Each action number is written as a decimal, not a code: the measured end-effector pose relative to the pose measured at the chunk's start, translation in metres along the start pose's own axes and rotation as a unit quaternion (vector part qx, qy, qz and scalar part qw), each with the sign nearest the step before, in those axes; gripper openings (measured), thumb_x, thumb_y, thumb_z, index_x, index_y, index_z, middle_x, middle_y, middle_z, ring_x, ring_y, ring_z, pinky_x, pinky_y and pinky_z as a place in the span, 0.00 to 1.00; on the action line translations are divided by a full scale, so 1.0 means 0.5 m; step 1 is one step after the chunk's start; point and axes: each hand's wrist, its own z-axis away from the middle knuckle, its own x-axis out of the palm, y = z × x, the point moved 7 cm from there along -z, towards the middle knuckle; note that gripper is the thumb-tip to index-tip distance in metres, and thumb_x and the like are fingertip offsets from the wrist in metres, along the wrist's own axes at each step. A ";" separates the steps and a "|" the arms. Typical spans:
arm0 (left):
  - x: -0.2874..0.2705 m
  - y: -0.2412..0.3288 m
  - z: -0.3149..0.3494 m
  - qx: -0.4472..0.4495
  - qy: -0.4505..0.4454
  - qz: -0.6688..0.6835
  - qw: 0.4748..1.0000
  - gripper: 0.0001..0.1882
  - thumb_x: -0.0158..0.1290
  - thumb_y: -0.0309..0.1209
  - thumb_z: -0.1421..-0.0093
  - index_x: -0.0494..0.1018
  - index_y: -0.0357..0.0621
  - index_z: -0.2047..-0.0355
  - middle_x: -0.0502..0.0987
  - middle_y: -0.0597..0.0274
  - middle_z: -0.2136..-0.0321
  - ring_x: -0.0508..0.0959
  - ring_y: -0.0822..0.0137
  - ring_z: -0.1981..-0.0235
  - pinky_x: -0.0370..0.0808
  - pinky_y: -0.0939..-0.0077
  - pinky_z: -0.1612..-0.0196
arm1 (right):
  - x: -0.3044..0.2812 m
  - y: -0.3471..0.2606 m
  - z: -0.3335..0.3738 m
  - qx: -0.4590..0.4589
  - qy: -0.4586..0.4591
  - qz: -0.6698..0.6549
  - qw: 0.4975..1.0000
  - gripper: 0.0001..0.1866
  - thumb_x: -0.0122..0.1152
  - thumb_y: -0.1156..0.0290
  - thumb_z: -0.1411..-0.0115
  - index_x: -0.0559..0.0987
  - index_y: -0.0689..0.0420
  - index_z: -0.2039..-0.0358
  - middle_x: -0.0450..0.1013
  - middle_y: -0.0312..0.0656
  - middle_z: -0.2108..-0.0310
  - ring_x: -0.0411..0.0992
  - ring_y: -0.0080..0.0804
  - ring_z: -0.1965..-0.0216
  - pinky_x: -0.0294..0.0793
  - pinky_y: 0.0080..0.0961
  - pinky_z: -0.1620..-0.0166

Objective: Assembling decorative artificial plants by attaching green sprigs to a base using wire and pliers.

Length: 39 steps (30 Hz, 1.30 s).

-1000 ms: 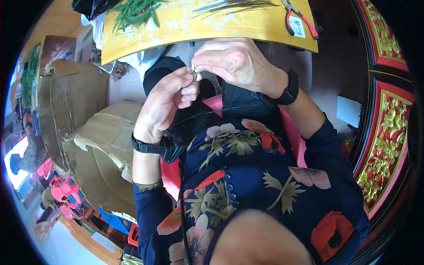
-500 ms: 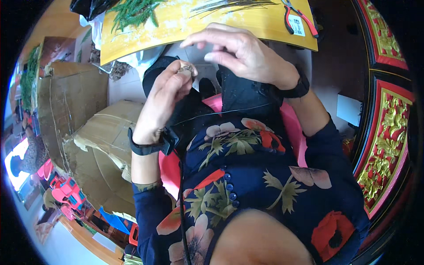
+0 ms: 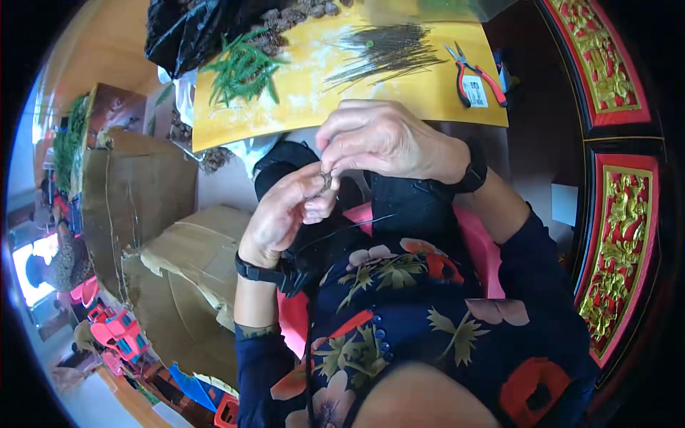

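Between the thumb and fingers of my left hand [image 3: 285, 210] is a small brown pine cone [image 3: 326, 180], mostly covered by the fingertips. My right hand [image 3: 382, 139] comes down over it from the right, thumb and fingertips pinched together at its top edge. Whatever that pinch holds is too small to make out. Both hands are over my lap, just in front of the table edge. A thin dark wire [image 3: 357, 225] crosses my lap below the hands; where its ends lie is hidden.
On the yellow table [image 3: 307, 107] lie green sprigs [image 3: 246, 71], a bundle of dark wires [image 3: 392, 50] and red-handled pliers [image 3: 477, 75]. Several brown cones [image 3: 292, 16] and a black plastic bag [image 3: 182, 36] sit at the back. A torn cardboard box [image 3: 193, 264] stands at my left.
My right hand has come down and left from above, closing its loose fingers at the cone. The left hand still grips the cone. More of the tabletop shows now.
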 end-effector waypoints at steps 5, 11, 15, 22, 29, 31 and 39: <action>0.023 0.038 -0.004 0.134 0.170 -0.403 0.889 0.09 0.44 0.30 0.39 0.65 0.37 0.62 0.67 0.59 0.83 0.69 0.62 0.82 0.63 0.72 0.78 | 0.002 0.000 0.012 0.055 0.012 0.079 0.995 0.05 0.63 0.73 0.50 0.77 0.60 0.73 0.72 0.40 0.71 0.70 0.30 0.71 0.68 0.22 0.66; 0.048 0.076 -0.014 0.184 0.271 -0.576 0.749 0.09 0.44 0.28 0.39 0.63 0.35 0.61 0.72 0.43 0.77 0.75 0.44 0.72 0.70 0.58 0.70 | 0.059 0.092 0.078 0.350 0.206 -0.258 0.877 0.07 0.58 0.71 0.42 0.77 0.61 0.69 0.71 0.34 0.75 0.67 0.20 0.74 0.66 0.18 0.70; 0.046 0.071 -0.024 0.182 0.278 -0.560 0.759 0.10 0.45 0.28 0.39 0.63 0.35 0.61 0.73 0.44 0.77 0.76 0.46 0.73 0.70 0.61 0.71 | 0.092 0.104 0.112 0.428 0.252 -0.466 0.732 0.07 0.56 0.71 0.40 0.76 0.61 0.66 0.70 0.30 0.74 0.62 0.13 0.77 0.60 0.13 0.75; -0.030 0.122 -0.063 0.180 0.279 -0.525 0.784 0.14 0.44 0.37 0.37 0.66 0.37 0.60 0.74 0.46 0.75 0.77 0.48 0.70 0.71 0.61 0.68 | 0.100 0.126 0.151 0.417 0.289 -0.584 0.634 0.06 0.57 0.71 0.40 0.76 0.59 0.65 0.66 0.27 0.76 0.56 0.09 0.80 0.53 0.10 0.78; -0.289 0.382 -0.104 0.267 0.451 -0.706 0.476 0.16 0.45 0.41 0.40 0.74 0.42 0.62 0.77 0.45 0.68 0.76 0.45 0.65 0.72 0.58 0.62 | 0.127 0.124 0.167 0.449 0.247 -0.577 0.636 0.07 0.58 0.69 0.41 0.77 0.60 0.66 0.65 0.27 0.77 0.56 0.10 0.80 0.54 0.10 0.78; -0.344 0.424 -0.124 0.277 0.455 -0.725 0.436 0.15 0.47 0.40 0.42 0.75 0.44 0.62 0.77 0.45 0.68 0.76 0.44 0.65 0.73 0.57 0.61 | 0.128 0.124 0.168 0.454 0.238 -0.573 0.639 0.07 0.58 0.69 0.41 0.77 0.60 0.67 0.66 0.28 0.77 0.56 0.10 0.80 0.54 0.09 0.78; -0.439 0.445 -0.188 0.118 0.428 -0.738 0.508 0.12 0.52 0.40 0.48 0.80 0.51 0.67 0.79 0.51 0.69 0.78 0.51 0.65 0.74 0.62 0.60 | 0.110 0.127 0.171 0.452 0.243 -0.562 0.648 0.07 0.58 0.69 0.41 0.78 0.61 0.67 0.67 0.29 0.76 0.56 0.10 0.81 0.54 0.09 0.79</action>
